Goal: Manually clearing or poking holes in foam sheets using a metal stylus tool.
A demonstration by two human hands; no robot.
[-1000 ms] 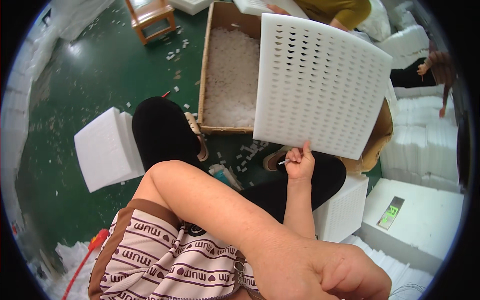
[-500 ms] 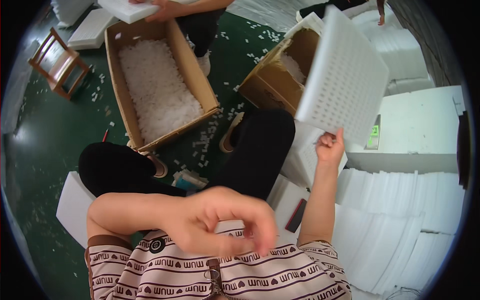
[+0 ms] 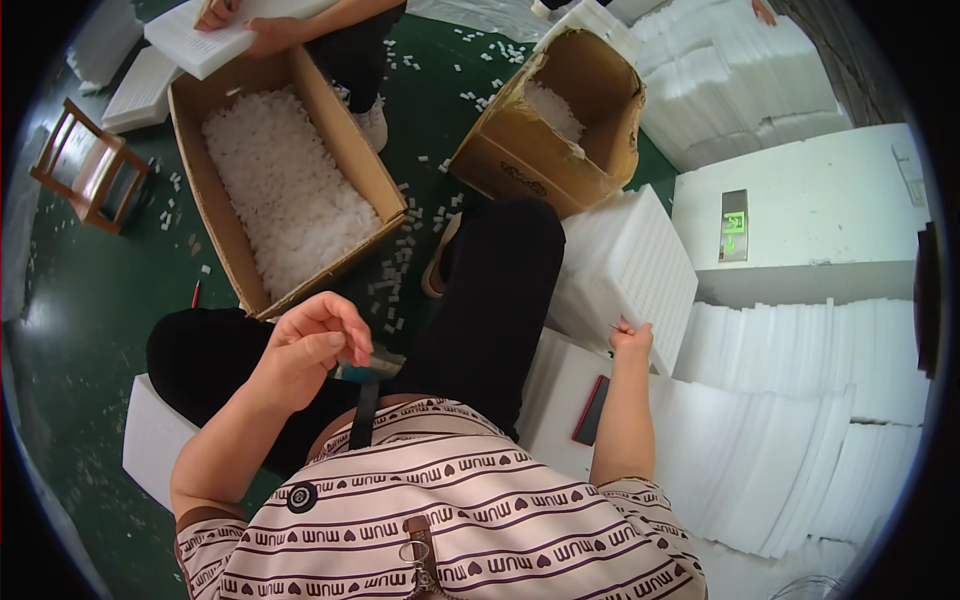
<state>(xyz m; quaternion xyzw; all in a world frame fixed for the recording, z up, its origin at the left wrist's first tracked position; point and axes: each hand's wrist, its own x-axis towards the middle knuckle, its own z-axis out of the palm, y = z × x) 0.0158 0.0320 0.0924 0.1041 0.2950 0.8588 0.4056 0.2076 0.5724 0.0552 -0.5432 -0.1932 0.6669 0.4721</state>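
My right hand (image 3: 632, 338) has its fingers closed at the near edge of a white foam sheet (image 3: 655, 270) with rows of small holes. A thin, small thing seems to show at those fingertips, too small to name. The sheet rests beside my right knee, on or against other white foam that I cannot fully separate from it. Over my left thigh my left hand (image 3: 318, 345) hangs in the air, fingers loosely bent, holding nothing I can see. A dark flat block with a red edge (image 3: 591, 410) lies on white foam near my right forearm.
Ahead left stands a long cardboard box (image 3: 385, 228) of small white foam bits; another cardboard box (image 3: 500, 155) stands ahead right. Stacked foam sheets (image 3: 760, 440) fill the right side. A co-worker's hand (image 3: 275, 35) rests on foam. A wooden chair (image 3: 95, 170) stands far left.
The raised foam sheet has come down beside my right knee, with my right hand still at its edge. My left hand has moved from before my chest to over my left thigh.
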